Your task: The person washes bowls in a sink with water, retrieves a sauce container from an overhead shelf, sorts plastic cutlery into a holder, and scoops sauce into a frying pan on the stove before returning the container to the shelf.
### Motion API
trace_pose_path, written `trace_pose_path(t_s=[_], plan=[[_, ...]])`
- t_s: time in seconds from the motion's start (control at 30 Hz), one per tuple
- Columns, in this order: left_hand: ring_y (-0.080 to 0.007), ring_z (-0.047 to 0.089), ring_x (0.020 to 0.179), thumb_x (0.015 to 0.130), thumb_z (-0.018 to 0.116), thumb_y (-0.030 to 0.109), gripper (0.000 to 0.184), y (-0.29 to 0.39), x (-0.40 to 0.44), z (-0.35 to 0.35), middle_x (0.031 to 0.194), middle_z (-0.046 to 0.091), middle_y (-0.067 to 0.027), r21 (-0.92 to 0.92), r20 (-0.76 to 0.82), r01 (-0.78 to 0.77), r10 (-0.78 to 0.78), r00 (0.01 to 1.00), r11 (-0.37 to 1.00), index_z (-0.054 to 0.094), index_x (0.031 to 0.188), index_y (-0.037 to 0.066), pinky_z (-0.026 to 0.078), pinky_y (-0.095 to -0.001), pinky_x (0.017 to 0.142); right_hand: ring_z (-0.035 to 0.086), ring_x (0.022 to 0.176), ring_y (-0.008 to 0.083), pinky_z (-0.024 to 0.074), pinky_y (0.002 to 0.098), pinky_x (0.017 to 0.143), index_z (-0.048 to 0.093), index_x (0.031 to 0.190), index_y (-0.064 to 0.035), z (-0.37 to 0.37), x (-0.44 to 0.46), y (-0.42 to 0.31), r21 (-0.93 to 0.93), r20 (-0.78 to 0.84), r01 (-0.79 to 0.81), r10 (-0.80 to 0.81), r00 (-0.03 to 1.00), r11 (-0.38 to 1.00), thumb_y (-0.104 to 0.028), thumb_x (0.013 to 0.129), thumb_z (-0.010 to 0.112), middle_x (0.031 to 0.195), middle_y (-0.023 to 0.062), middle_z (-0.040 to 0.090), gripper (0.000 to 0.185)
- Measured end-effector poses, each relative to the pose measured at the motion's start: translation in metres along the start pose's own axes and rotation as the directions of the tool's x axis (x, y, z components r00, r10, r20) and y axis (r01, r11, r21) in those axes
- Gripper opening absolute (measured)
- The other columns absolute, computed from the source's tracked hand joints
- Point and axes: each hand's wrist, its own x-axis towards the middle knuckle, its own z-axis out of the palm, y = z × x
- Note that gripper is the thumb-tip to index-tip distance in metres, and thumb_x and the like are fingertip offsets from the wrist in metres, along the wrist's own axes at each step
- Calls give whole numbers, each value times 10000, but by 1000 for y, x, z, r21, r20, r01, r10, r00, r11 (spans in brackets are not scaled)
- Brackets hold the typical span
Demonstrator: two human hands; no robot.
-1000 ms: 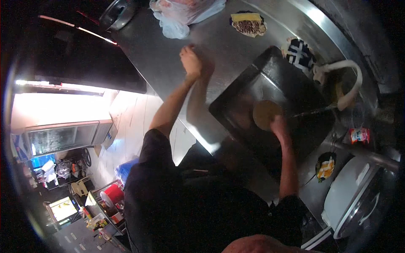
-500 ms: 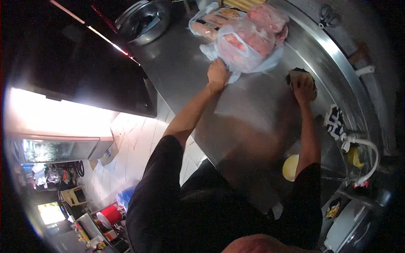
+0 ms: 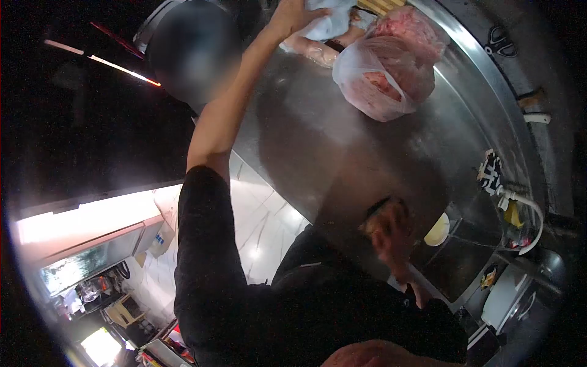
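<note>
My left hand (image 3: pixel 292 17) is at the top of the metal counter (image 3: pixel 293 128), its fingers around a crumpled whitish plastic bag (image 3: pixel 333 21) beside packaged sausage-like meat (image 3: pixel 312 50). To the right of it sits a knotted clear bag of pink raw meat (image 3: pixel 391 79), which neither hand touches. My right hand (image 3: pixel 391 238) is near my body over the counter's front edge and smeared by motion. Its fingers press on a tan, dark-edged wiping pad (image 3: pixel 385 214); whether cloth or sponge is unclear.
A blurred round metal bowl (image 3: pixel 194 52) stands at upper left. A pale yellow round dish (image 3: pixel 437 229) lies right of my right hand. Along the right side are scissors (image 3: pixel 501 43), a white handle (image 3: pixel 537 117), a black-and-white cloth (image 3: pixel 489 172) and a white faucet hose (image 3: pixel 533 214).
My left hand has left the meat bag and moved up and left to the whitish plastic. My right hand has drawn the pad down and left toward my body.
</note>
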Motion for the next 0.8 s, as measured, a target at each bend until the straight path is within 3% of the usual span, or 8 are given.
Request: trace_pose_path(t_s=[0.07,0.17,0.23,0.3,0.4,0.5,0.6,0.8], plan=[[-224,559,1086,794,691,338,597,26,5,-20,1092,596,-179,9,-83,61,-60,995,998,501,1221,-32,462,-351,893,243,1320,465,181,665,1020,539,1268,-195,12,20,-47,-114,99,39,-27,995,993,-355,858,601,1437,164,317,445],[-259,597,1045,853,646,281,384,53,-36,-72,1125,614,-158,-228,-61,126,-143,988,966,603,1151,43,457,-329,897,271,1307,445,206,667,1007,549,1257,-238,34,93,-82,-27,112,188,-184,977,982,-396,828,619,1418,165,324,463],[-254,588,1037,862,616,166,252,72,-84,-98,1101,608,-140,-450,-45,254,-306,951,856,627,1085,49,481,-345,846,312,1273,435,217,661,1005,543,1263,-220,53,156,-106,85,-3,285,-286,958,955,-346,829,611,1367,172,370,457],[-199,548,1106,897,583,138,233,82,-132,-120,1176,583,-111,-440,46,400,-425,904,804,626,1112,58,449,-316,909,324,1264,428,212,648,1017,525,1282,-201,70,218,-133,41,-140,455,-446,884,890,-295,836,591,1340,181,393,461],[-224,523,1146,916,556,126,220,105,-189,-144,1202,563,-126,-398,100,554,-565,819,731,620,1109,39,435,-325,926,344,1256,377,216,610,1024,572,1192,-176,132,320,-172,147,-322,477,-414,851,867,-333,818,547,1315,144,440,407],[-192,527,1110,933,536,119,219,114,-237,-148,1199,557,-111,-443,112,663,-697,709,604,592,1109,3,439,-301,904,288,1291,368,122,608,1065,546,1230,-203,151,403,-194,155,-399,477,-387,831,865,-354,829,518,1328,144,432,429],[-184,528,1104,937,527,114,199,125,-262,-149,1195,559,-103,-411,198,754,-758,622,511,594,1097,17,437,-294,905,274,1326,381,138,576,1079,529,1256,-173,175,463,-196,69,-286,321,-290,913,944,-417,902,391,1386,137,380,452],[-169,537,1066,944,511,117,183,143,-281,-147,1180,563,-90,-354,306,796,-743,595,491,607,1082,45,437,-279,886,374,1217,386,234,572,1021,551,1237,-196,145,357,-81,-45,-430,48,-63,900,998,-381,843,506,1287,166,436,437]])
